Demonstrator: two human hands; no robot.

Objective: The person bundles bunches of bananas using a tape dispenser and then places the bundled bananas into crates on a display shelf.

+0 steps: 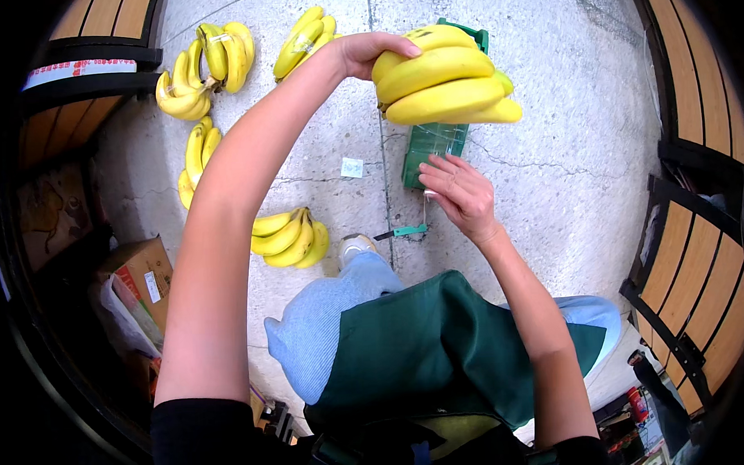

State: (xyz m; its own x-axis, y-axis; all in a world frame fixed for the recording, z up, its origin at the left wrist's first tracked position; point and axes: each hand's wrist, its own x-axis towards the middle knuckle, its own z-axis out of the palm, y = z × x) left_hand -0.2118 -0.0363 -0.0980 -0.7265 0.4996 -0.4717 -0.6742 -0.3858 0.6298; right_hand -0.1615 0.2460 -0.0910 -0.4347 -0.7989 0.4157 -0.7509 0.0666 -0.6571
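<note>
My left hand [375, 53] grips a bunch of yellow bananas [443, 82] near its stem end and holds it up off the floor. Below it on the concrete stands a green plastic holder [417, 148], probably a tape dispenser, partly covered by the bananas. Clear film shines across its top. Over its near end is my right hand [460, 192], fingers spread, with nothing plainly visible in its grasp. A green-handled utility knife [410, 230] with a dark blade lies or hangs below that hand, with a thin string running up from it.
More banana bunches rest on the floor at left: a pair [206, 72], one at the top [307, 38], one behind my forearm [200, 149], one near my shoe [292, 238]. A paper slip [352, 167] lies mid-floor. Slatted wooden stands [708, 270] flank both sides; a cardboard box [143, 274] sits left.
</note>
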